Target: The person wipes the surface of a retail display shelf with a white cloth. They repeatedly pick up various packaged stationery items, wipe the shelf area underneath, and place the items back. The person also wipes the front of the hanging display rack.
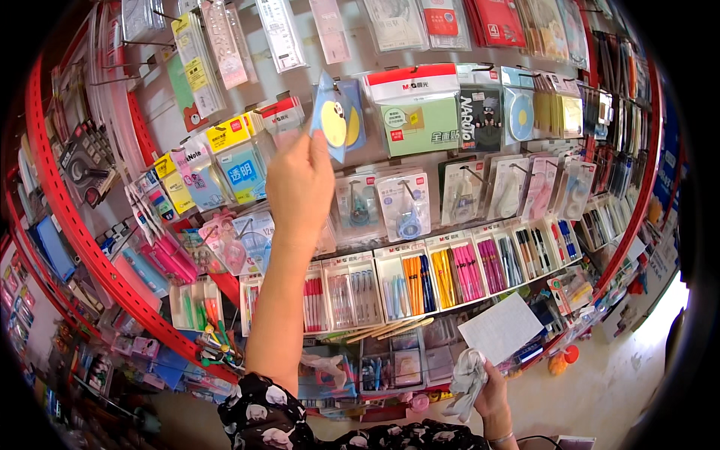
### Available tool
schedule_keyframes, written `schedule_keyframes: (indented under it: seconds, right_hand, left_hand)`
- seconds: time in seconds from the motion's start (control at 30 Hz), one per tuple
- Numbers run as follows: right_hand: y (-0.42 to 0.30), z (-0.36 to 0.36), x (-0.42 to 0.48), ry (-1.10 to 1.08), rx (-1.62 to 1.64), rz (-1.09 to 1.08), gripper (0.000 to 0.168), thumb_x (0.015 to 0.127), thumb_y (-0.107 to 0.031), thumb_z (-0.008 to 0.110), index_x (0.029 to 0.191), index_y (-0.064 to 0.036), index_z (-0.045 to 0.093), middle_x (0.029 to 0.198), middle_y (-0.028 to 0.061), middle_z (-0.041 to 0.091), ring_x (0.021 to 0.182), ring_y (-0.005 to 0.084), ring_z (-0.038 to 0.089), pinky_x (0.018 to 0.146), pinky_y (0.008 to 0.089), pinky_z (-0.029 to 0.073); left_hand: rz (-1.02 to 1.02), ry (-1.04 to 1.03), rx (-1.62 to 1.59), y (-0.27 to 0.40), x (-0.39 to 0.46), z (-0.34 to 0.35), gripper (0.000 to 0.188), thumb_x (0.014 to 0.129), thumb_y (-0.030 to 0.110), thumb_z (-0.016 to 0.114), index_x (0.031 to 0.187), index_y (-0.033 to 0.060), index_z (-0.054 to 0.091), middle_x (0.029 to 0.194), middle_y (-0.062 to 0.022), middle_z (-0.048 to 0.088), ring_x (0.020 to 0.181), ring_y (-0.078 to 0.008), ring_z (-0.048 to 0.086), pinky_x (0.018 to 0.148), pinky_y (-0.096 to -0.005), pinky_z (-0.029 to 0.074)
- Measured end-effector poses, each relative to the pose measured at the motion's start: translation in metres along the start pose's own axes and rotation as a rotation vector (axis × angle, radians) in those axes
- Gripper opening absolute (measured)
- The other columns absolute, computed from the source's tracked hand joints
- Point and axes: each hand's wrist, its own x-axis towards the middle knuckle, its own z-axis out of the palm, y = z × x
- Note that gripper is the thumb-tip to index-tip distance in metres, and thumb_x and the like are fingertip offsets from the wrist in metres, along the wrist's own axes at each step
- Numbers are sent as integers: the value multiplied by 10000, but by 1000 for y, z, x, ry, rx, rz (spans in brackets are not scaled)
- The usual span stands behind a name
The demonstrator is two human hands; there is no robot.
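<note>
My left hand (301, 183) is raised to the hanging display and pinches the lower edge of a blue card packet (332, 126) with a yellow cartoon face. That packet tilts away from a similar one (354, 112) behind it. Low on the right, my right hand (494, 394) grips a crumpled pale cloth (469, 379). A white sheet of paper (500, 329) reaches up from beside the cloth and the fingers; whether the hand also holds it is hard to tell. Right of the blue packet hangs a green sticky-note packet (422, 121).
Correction tape packs (404, 208) hang on hooks below. Under them runs a row of white pen trays (405, 284) with colored pens, and thin wooden sticks (388, 329) jut out from its lower edge. A red perforated shelf upright (107, 270) curves along the left.
</note>
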Motion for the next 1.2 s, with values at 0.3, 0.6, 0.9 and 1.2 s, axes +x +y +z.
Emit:
schedule_keyframes:
  seconds: [0.3,0.6,0.9,1.2]
  right_hand:
    - [-3,6,1,-70,20,-1,452,919,-307,532,1243,8,519,1119,138,631,1017,272,621,900,416,505]
    - [-25,65,10,-221,-36,-137,530,899,-272,559,1336,-1,432,1237,147,566,1126,281,568,979,427,456]
    - [-51,162,19,-233,-1151,-1281,597,836,-65,563,1402,-28,378,1414,198,408,1294,333,427,1070,434,339]
    - [-18,204,64,-334,-1711,-1431,573,781,-93,638,1335,-53,497,1453,179,388,1360,397,338,1106,550,253]
  left_hand:
    - [-279,177,-1257,-10,7,-11,292,1010,251,455,1108,-13,533,1072,-87,610,952,-166,619,830,-337,526]
    - [-582,4,-1575,39,-96,-2,397,1015,286,423,1285,-3,446,1262,-123,549,1109,-229,589,866,-391,539]
    - [-727,-352,-1912,71,-180,16,587,1022,354,337,1512,102,133,1491,-114,320,1313,-292,421,1067,-460,399]
    - [-961,-209,-2114,78,-212,10,751,946,612,212,1503,108,201,1539,-49,252,1419,-223,241,1166,-394,175]
